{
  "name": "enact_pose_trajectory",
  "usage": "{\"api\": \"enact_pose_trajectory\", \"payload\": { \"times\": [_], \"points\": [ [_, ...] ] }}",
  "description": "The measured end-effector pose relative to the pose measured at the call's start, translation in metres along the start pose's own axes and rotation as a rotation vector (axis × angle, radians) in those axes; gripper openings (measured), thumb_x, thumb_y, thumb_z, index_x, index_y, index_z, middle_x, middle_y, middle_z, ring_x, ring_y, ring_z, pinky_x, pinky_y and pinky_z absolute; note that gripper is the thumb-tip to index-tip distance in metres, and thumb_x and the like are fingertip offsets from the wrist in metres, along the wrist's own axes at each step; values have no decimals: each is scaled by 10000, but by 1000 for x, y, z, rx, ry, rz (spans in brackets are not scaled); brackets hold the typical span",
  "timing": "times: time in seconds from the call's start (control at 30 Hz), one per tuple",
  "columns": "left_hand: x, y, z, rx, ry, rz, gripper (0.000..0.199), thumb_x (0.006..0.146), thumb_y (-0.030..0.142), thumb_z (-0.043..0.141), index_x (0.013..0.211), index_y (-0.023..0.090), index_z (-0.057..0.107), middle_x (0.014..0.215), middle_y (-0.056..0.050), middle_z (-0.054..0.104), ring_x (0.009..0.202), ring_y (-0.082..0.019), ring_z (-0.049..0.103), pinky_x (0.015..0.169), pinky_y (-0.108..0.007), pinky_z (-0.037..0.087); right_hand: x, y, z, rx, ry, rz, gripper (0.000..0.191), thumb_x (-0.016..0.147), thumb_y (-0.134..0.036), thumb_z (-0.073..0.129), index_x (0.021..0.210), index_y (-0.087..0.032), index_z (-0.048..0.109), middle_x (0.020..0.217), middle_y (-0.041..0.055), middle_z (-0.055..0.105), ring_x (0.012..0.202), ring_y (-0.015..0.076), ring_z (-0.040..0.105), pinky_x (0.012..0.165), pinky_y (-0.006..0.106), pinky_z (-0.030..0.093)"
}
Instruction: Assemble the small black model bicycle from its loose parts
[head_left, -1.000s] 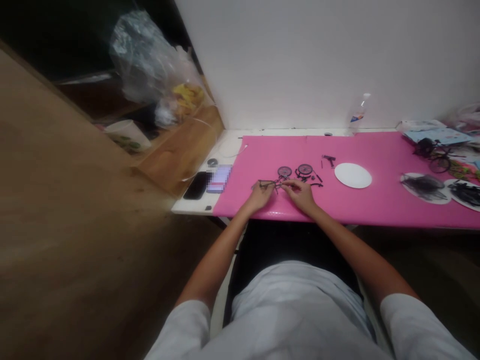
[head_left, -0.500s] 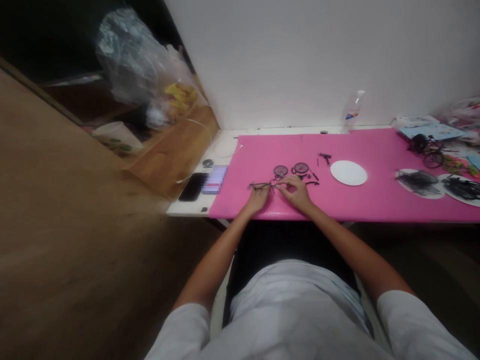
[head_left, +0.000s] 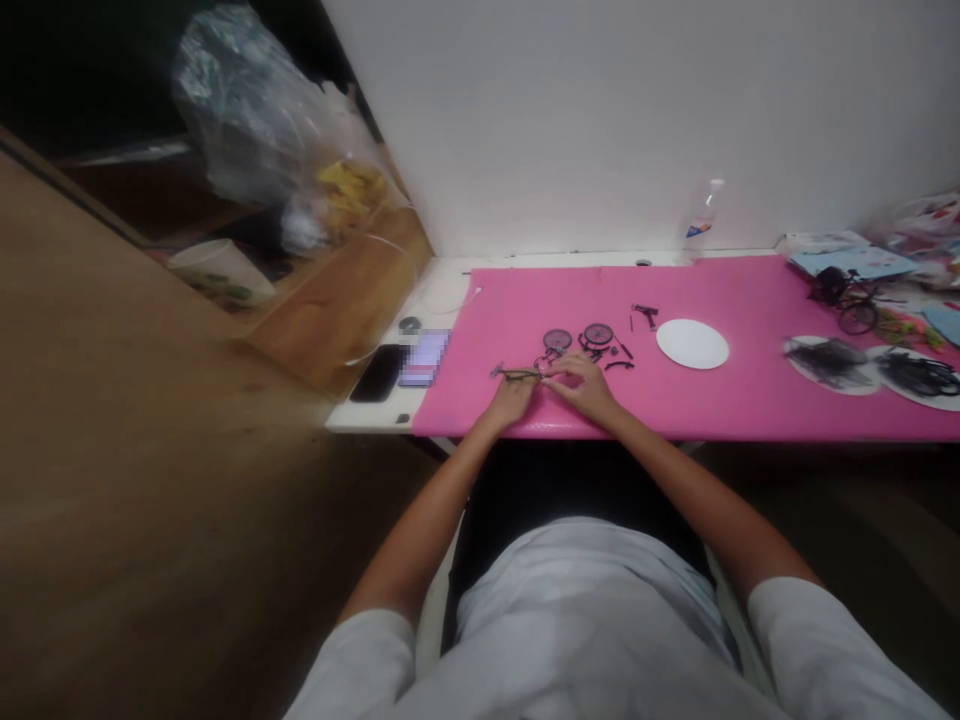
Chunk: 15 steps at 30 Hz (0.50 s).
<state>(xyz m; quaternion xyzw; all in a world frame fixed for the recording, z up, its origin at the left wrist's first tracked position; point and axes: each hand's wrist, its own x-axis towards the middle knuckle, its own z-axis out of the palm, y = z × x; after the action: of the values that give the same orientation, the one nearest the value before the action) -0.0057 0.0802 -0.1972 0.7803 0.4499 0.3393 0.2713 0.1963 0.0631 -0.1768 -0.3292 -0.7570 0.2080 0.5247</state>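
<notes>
Head cam: hands [head_left: 514,400] on thin, dk, rodlike frame [head_left: 516,374].

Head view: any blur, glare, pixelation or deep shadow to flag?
All in head view: thin dark frame-shaped piece at the bare left hand and bare right hand soft, joints unreadable; small glare on glossy pink table cover near its front edge; flat lavender rectangle pixelated; deep shadow below the cover, right.

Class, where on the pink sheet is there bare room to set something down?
Free: pink sheet between white plate and dark-filled plate; behind the two wheels, up to the back edge. Crowded: beyond the right hand, among wheels and small parts.
</notes>
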Motion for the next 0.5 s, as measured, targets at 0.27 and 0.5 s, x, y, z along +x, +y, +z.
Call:
{"api": "enact_pose_trajectory", "payload": {
  "times": [0.27, 0.5],
  "points": [
    [3, 4, 0, -214, 64, 5, 333, 998, 253, 423, 785, 171, 666, 869, -67, 725, 895, -219, 680, 930, -359, 548, 1, 7, 1, -17, -8, 91, 107, 984, -314, 724, 1035, -246, 789, 1036, 58, 756, 1030, 255, 630, 881, 408, 517],
    [2, 20, -5, -394, 87, -83, 281, 972, 337, 566, 794, 154, 684, 752, -58, 682, 775, -194, 644, 777, -312, 549, 3, 10, 1, -27, 20, 137, 117, 992, -316, 691, 1016, -243, 780, 1023, 65, 743, 984, 252, 626, 817, 386, 517]
  ]
}}
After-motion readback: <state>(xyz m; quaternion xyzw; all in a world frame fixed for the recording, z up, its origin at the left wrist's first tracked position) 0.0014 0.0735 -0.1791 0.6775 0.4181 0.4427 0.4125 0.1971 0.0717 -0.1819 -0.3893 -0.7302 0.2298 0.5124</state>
